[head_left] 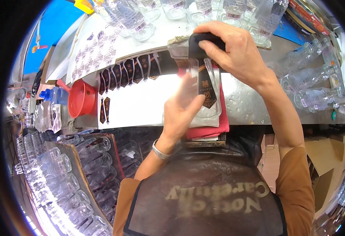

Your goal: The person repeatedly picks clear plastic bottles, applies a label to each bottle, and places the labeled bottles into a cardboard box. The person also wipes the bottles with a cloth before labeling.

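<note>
In front of me a clear glass bottle (216, 74) lies on a folded cloth pad, bearing a black tie-shaped label (207, 87) with copper-coloured print. My left hand (180, 108) holds the bottle's left side. Its thumb lies by the label's lower part, and its fingers are partly blurred. From above, my right hand (235, 51) grips a smooth black block (196, 46), perhaps a squeegee, with thumb and fingers wrapped about it. The block sits at the far end of the bottle, just above the label; whether it touches the glass I cannot tell.
Several black labels (129, 70) hang along a white sheet's edge at left, near a red plastic dipper (82, 98). Labelled glass bottles (141, 27) stand along the back; more bottles (314, 78) lie at right. Racked bottles (62, 185) fill the lower left; cardboard boxes (329, 153) stand lower right.
</note>
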The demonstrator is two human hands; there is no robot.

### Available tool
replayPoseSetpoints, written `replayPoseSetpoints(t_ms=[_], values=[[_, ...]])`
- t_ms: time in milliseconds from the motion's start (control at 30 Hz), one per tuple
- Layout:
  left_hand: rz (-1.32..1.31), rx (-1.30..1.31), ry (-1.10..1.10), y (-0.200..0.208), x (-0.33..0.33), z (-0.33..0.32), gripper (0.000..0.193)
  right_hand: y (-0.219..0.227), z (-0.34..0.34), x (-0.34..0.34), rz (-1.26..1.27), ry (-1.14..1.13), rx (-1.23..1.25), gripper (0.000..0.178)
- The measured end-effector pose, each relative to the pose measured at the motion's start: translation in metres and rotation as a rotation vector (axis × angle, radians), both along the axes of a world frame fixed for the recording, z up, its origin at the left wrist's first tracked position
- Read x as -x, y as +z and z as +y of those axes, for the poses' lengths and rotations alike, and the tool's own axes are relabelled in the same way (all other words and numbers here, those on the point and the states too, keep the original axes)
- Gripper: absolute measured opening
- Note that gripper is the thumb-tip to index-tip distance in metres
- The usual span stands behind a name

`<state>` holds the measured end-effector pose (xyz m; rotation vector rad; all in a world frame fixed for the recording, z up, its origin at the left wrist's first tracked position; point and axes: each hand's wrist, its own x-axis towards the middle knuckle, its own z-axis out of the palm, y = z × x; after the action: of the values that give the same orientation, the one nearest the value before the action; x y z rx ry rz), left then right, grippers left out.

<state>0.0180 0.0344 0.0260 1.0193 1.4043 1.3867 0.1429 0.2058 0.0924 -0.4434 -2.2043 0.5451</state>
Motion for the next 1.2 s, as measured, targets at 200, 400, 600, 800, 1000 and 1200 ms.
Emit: replayPoseSetpoints(t_ms=[200,400,600,800,1000,1200], values=[[-0.196,0.035,-0.032,0.004,0.024,0.002,0.058,-0.011,-0.073,-0.040,-0.081,0.337,0.024,0.031],[-0.006,0.221,0.124,0.025,0.013,0.061,0.063,-0.015,-0.069,-0.058,0.123,0.129,0.900,0.015],[0.310,0.083,0.204,-0.007,0.011,0.084,0.051,-0.047,-0.046,-0.058,0.198,0.036,1.138,0.032],[0.196,0.116,0.185,-0.021,0.015,0.085,0.054,-0.056,-0.024,-0.034,-0.057,-0.052,0.986,0.047],[-0.075,0.143,0.058,-0.022,0.014,0.080,0.063,-0.043,-0.009,-0.005,-0.269,-0.141,0.845,0.066],[-0.022,0.025,0.119,-0.010,0.001,0.076,0.060,-0.034,-0.008,-0.002,-0.383,-0.152,0.763,0.070]])
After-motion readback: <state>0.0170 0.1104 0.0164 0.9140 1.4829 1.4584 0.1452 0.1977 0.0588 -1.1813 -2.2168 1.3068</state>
